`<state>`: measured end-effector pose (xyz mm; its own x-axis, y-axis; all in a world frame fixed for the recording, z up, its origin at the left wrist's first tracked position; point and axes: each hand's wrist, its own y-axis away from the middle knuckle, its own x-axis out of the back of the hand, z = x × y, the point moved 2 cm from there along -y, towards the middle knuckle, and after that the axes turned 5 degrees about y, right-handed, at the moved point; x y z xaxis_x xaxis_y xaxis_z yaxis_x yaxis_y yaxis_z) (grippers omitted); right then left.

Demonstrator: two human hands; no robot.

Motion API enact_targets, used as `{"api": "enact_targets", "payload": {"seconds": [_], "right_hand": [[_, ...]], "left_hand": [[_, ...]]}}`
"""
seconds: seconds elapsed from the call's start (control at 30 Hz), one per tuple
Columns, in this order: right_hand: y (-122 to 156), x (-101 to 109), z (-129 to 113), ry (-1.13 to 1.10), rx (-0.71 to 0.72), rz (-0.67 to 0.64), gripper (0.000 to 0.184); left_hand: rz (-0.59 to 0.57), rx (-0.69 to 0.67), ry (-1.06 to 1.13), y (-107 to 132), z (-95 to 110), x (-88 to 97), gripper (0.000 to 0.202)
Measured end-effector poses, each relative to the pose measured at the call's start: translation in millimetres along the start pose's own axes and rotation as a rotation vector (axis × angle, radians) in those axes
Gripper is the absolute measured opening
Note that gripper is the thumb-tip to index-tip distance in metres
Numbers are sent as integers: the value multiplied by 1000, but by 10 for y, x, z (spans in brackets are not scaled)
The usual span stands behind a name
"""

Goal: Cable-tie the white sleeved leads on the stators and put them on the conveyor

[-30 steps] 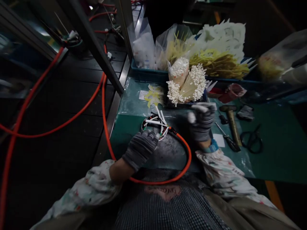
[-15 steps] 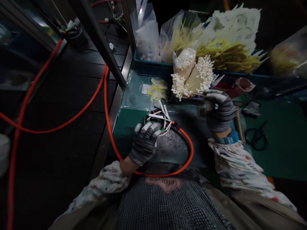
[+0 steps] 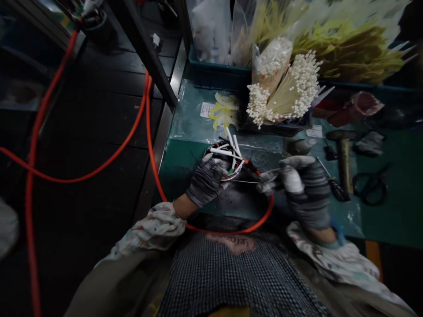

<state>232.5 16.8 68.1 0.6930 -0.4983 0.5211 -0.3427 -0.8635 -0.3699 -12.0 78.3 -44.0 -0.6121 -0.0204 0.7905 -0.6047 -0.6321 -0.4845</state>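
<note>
While your left fingers (image 3: 211, 165) close on a wired metal ring (image 3: 224, 169) and your right fingers (image 3: 291, 178) pinch a thin wire (image 3: 251, 180), orange cable (image 3: 152, 158) drapes off the green desk (image 3: 390, 224).

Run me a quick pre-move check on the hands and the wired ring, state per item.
1. Left hand gripping the round wired ring: ok.
2. Right hand pinching the thin strand: cannot tell, too fine and dim.
3. Orange cable running from the ring in an unkinked loop: ok.
4. White tubes standing clear of both hands: ok.
5. Wire ends inside the ring: cannot tell, dark and partly hidden.
6. Screwdriver lying apart from the right hand: ok.
</note>
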Motion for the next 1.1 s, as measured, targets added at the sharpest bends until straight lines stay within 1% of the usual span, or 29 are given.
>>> {"api": "enact_targets", "payload": {"seconds": [0.07,0.1,0.13,0.17,0.2,0.23,0.3,0.37,0.4,0.43,0.47,0.5,0.53,0.6,0.63,0.67,0.73,0.8,0.87,0.9,0.93,1.0,1.1], "right_hand": [[144,-115,103,62,31,71,21],[213,-156,146,66,22,111,19],[281,-184,176,30,7,128,16],[349,-197,195,-44,-17,109,13],[416,-199,202,-146,-49,48,10],[484,-192,200,-261,-88,-50,8],[619,-166,179,-452,-172,-285,9],[724,-155,149,-542,-214,-500,22],[754,-168,137,-553,-217,-583,30],[762,-198,131,-535,-210,-639,35],[748,-246,133,-482,-195,-676,36],[712,-309,144,-391,-170,-682,34],[653,-382,163,-276,-142,-656,31],[488,-540,210,-79,-85,-578,29],[390,-617,227,-19,-60,-546,29],[287,-690,233,31,-33,-541,29],[85,-818,200,168,40,-613,34],[-90,-918,120,406,112,-734,37],[-216,-987,40,609,132,-839,37],[-257,-1010,12,654,128,-865,35],[-283,-1027,-4,653,123,-876,34],[-300,-1038,2,514,103,-851,30],[-295,-978,70,70,-12,-692,30]], "left_hand": [[-4,4,3,1,8,16,19],[-6,13,5,-2,13,24,20],[-6,22,6,-6,17,32,22],[-11,34,7,-10,20,37,23],[-21,49,10,-12,21,38,24],[-34,58,16,-13,20,36,24],[-54,52,29,-8,16,26,23],[-56,27,26,2,7,17,21],[-44,10,18,6,2,17,20],[-28,-5,11,7,-2,21,19],[-7,-18,10,4,-6,31,19],[12,-30,18,-4,-8,45,19],[18,-37,34,-16,-9,59,20],[-18,-22,79,-48,-14,84,20],[-42,-3,105,-65,-18,93,21],[-59,20,133,-81,-23,100,22],[-61,50,186,-103,-33,107,20],[-33,54,226,-111,-43,107,16],[-17,43,247,-109,-52,102,13],[-10,34,251,-108,-53,102,13],[-1,25,251,-108,-53,104,14],[11,9,243,-114,-44,114,15],[-4,15,231,-131,-26,127,17]]}}
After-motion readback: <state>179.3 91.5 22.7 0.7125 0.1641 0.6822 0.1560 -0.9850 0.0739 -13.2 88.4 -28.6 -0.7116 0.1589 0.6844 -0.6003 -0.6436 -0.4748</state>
